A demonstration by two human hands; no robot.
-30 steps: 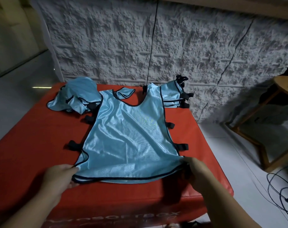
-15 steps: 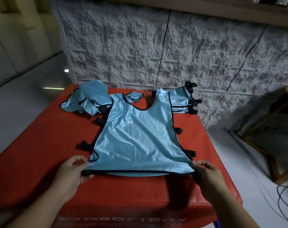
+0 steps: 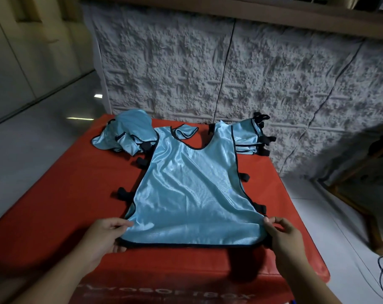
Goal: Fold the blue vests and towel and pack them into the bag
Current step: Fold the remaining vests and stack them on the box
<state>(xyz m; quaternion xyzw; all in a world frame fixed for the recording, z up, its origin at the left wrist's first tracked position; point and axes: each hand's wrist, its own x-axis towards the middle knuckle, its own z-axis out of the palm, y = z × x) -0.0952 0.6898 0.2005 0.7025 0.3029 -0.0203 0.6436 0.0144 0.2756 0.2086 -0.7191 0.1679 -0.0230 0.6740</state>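
A shiny light-blue vest with black trim and black side straps point(image 3: 192, 189) lies spread flat on a red padded tabletop point(image 3: 61, 207), neckline toward the far wall and hem toward the viewer. The left hand point(image 3: 105, 235) grips the hem's near-left corner, thumb on top of the fabric and fingers curled underneath. The right hand point(image 3: 282, 235) pinches the near-right corner, thumb and forefinger closed on the edge; the other fingers are curled, though whether they also touch the cloth is hard to tell. At the far-left corner of the tabletop sits a crumpled heap of blue vests point(image 3: 124, 134), touching the spread vest's shoulder. At the far-right edge rests a neat stack of folded blue vests point(image 3: 249, 139), black straps poking out to the right. A grey textured wall point(image 3: 208, 69) stands behind.
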